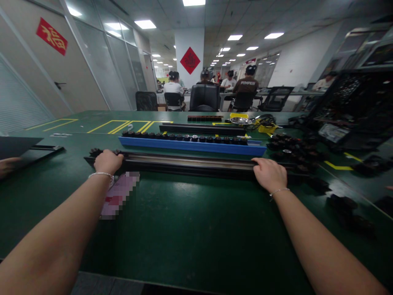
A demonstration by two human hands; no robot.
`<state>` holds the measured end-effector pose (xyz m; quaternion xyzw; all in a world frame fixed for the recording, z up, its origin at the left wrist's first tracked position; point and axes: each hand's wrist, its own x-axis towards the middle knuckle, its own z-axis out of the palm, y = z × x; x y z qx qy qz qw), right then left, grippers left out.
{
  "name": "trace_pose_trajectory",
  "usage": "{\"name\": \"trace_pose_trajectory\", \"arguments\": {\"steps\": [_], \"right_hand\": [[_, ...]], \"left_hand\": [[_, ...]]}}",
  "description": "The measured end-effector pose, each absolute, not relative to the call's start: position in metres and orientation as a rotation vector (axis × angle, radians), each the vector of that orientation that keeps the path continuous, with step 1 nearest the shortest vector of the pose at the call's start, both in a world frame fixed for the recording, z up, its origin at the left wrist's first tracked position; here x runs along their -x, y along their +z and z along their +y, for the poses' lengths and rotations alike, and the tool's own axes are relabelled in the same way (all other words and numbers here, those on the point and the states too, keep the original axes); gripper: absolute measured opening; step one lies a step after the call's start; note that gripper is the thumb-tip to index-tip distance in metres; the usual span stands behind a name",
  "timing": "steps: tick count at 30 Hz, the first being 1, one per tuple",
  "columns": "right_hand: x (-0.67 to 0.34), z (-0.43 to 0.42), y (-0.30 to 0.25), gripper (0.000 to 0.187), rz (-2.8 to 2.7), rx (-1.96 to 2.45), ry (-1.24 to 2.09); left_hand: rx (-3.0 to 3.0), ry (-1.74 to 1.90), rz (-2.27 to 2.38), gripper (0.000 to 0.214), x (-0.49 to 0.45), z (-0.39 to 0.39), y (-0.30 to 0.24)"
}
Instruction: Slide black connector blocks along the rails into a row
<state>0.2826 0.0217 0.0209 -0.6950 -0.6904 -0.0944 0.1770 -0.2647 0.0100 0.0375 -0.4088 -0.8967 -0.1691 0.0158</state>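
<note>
A long black channel-shaped rail [187,167] lies crosswise on the green table, with a pale strip along its inside. My left hand [108,163] is closed around its left part, beside small black pieces [95,153] sitting at that end. Toward the right end, my right hand [270,175] grips the same rail, thumb and fingers over its edge. Just behind it stands a blue rail [190,146] carrying a row of small black pieces [184,138]. Below my left wrist lies a flat pinkish item [121,194], blurred out.
Another black rail [202,128] lies farther back, near a metal dish [241,121] and cables [265,121]. Black parts [285,147] are heaped at right, with more loose ones [350,213] nearer. Another person's hand [9,166] is at the left edge beside a dark panel [18,145].
</note>
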Motion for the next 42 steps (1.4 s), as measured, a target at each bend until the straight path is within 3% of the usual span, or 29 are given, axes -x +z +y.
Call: {"name": "trace_pose_trajectory", "arguments": {"steps": [7,42], "right_hand": [[-0.281,0.02,0.023,0.046,-1.957,1.981,-0.267],[-0.283,0.021,0.024,0.047,-1.968,1.968,-0.231]], "left_hand": [[1.092,-0.519,-2.848,0.058,0.245,0.003,0.046],[1.303,-0.478,-2.812,0.051,0.242,0.005,0.047]]}}
